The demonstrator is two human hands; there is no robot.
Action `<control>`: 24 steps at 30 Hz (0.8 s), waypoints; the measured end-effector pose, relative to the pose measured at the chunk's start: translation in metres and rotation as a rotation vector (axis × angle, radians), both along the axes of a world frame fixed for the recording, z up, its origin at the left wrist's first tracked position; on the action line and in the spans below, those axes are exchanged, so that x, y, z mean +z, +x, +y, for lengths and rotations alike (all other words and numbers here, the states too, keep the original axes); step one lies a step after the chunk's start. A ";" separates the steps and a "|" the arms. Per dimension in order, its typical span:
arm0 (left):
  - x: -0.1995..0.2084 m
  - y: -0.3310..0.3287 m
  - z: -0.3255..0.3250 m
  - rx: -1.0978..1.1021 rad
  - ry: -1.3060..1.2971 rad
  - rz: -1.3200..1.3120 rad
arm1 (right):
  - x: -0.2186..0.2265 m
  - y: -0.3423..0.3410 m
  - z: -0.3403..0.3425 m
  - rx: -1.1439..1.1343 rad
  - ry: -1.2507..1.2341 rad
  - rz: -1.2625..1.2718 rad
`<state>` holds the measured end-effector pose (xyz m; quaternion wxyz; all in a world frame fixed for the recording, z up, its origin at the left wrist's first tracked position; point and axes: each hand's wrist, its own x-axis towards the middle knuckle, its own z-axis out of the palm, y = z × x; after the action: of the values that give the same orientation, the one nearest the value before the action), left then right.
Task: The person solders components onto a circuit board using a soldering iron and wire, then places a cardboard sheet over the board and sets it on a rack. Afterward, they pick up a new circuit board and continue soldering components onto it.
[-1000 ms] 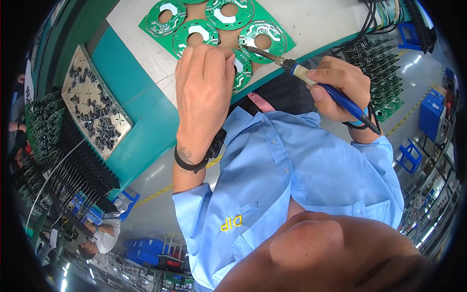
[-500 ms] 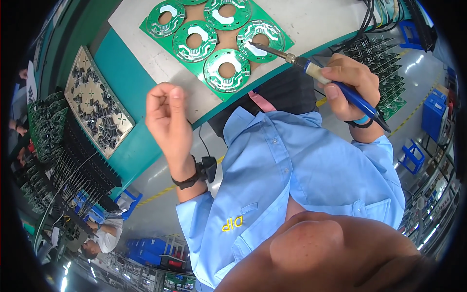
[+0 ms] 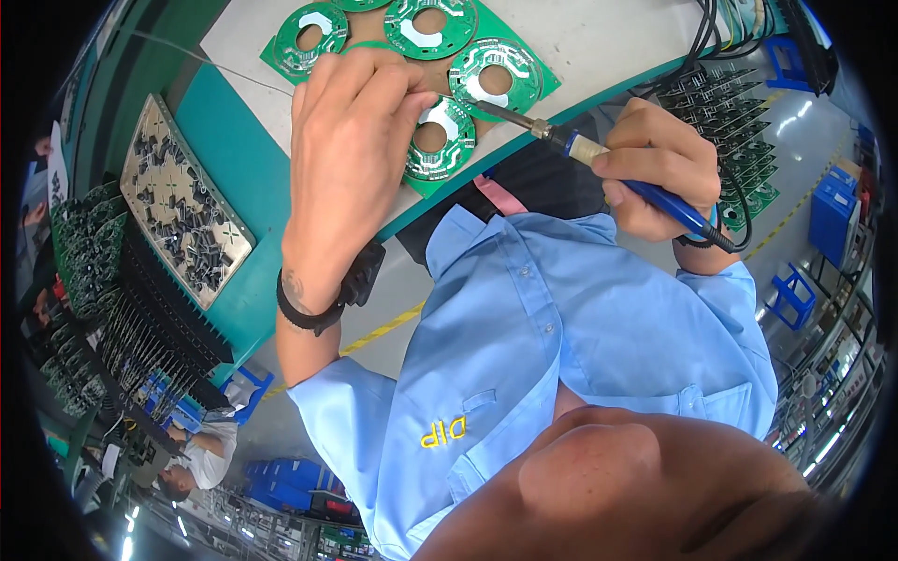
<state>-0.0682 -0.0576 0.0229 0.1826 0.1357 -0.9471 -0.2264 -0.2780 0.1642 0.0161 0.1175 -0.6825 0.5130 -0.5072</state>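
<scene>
My right hand [image 3: 659,168] is closed around the handle of a soldering iron [image 3: 585,150]. The iron's tip is at the lower edge of the right-hand ring-shaped green circuit board [image 3: 465,77]. Over the panel, my left hand [image 3: 346,150] pinches thumb and fingers together, and a thin solder wire [image 3: 215,64] runs into it from the upper left. Its end at the fingertips is too small to make out. Below the fingertips sits another round board [image 3: 456,154], partly covered by the thumb. My left hand hides most of the board to its left.
The green panel lies on a pale mat [image 3: 599,42] on a teal table [image 3: 248,154]. At left lies a tray [image 3: 148,131] of small dark components. Dark cables [image 3: 706,37] lie at the far right. Racked boards [image 3: 739,140] stand at right, and a person [image 3: 201,458] is in the background.
My left hand has moved up and right over the boards, and the solder wire now shows running to it. The iron's tip has shifted down slightly on the right-hand board.
</scene>
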 end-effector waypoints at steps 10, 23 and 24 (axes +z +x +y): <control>-0.009 -0.007 -0.001 0.010 0.009 0.045 | -0.007 -0.001 -0.004 0.024 0.022 0.060; -0.015 -0.008 0.000 0.018 0.004 0.084 | -0.009 0.004 -0.007 0.006 0.005 0.076; -0.014 -0.008 0.000 0.018 0.004 0.084 | -0.009 0.004 -0.007 0.004 -0.001 0.078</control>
<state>-0.0759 -0.0574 0.0088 0.2241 0.1352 -0.9368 -0.2321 -0.2737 0.1571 0.0066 0.0981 -0.7030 0.5155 -0.4800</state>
